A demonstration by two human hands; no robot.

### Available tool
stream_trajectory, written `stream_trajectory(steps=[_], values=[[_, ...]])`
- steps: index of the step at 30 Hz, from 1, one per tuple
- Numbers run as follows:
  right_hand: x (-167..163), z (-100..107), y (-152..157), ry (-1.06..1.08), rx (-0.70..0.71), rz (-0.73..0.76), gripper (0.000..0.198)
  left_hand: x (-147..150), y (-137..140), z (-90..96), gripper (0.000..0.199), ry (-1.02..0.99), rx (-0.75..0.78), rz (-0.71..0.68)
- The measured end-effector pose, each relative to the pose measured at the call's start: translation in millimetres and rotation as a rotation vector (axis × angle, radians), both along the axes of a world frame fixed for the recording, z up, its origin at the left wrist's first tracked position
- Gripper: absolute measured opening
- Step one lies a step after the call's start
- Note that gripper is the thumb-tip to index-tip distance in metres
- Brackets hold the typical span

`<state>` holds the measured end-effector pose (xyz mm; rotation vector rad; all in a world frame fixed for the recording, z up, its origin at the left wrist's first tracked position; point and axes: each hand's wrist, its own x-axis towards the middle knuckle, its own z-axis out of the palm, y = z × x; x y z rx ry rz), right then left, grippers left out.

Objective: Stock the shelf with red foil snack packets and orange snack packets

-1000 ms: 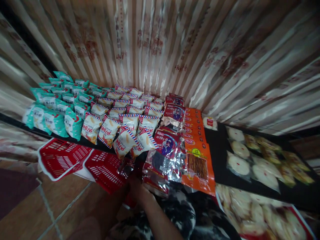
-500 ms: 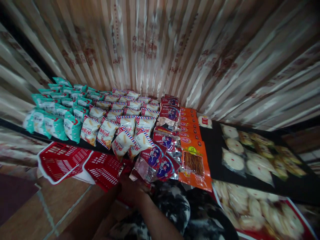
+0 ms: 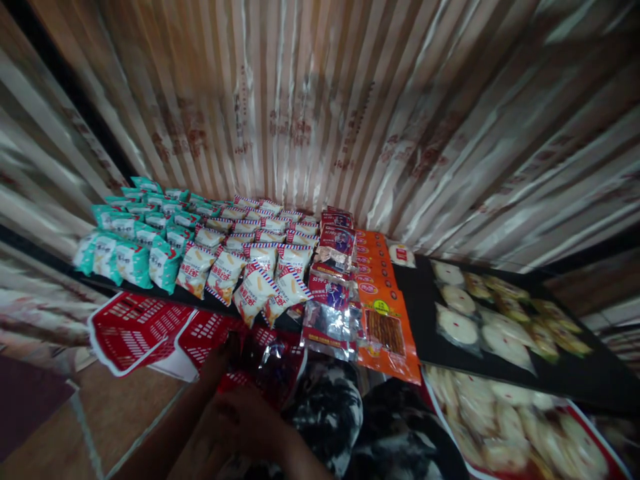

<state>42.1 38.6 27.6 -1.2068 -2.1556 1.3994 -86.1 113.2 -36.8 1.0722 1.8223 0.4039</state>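
Observation:
Both my hands are low in the centre, in deep shadow. My left hand (image 3: 228,353) is at the left side of a red basket, its fingers too dark to make out. Nearer to me, my right hand (image 3: 245,413) lies by the basket's front edge; its fingers do not show clearly either. Shiny dark packets (image 3: 270,360) lie in this basket between the hands. Just above on the black shelf, purple-red snack packets (image 3: 327,310) lie flat in an overlapping column. Beside them are white snack bags (image 3: 257,290) with striped edges and orange packets (image 3: 385,327) of brown strips.
Teal bags (image 3: 133,263) stand in rows at the shelf's left. On the right, round white packs (image 3: 457,327) and yellow packets (image 3: 543,340) lie on the black shelf (image 3: 425,293). Red baskets (image 3: 135,327) sit below, left and right. A striped plastic sheet (image 3: 300,100) hangs behind.
The purple-red packets at the shelf front were tilted and spread; now they lie straight in the column. My hands have drawn back and down to the basket. The view has shifted slightly.

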Motion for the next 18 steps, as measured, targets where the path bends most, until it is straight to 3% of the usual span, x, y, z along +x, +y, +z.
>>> stream_trajectory(steps=[4, 6, 9, 13, 16, 18], values=[[11, 20, -5, 0.027, -0.028, -0.144, 0.027, -19, -10, 13.6, 0.019, -0.048, 0.085, -0.06], [20, 31, -8, 0.081, -0.043, -0.265, 0.03, -28, -17, 30.5, 0.021, -0.071, 0.222, -0.223], [36, 43, -11, 0.142, -0.012, -0.439, 0.027, -38, -25, 62.6, 0.027, -0.054, 0.358, -0.44], [60, 45, -11, 0.147, 0.124, -0.601, 0.023, -42, -25, 109.5, 0.03, -0.028, 0.51, -0.599], [76, 44, -8, 0.154, 0.261, -0.733, 0.025, -38, -20, 145.0, 0.031, -0.042, 0.52, -0.726], [84, 47, -5, 0.175, 0.326, -0.74, 0.037, -33, -16, 166.9, 0.031, -0.114, 0.534, -0.808]])
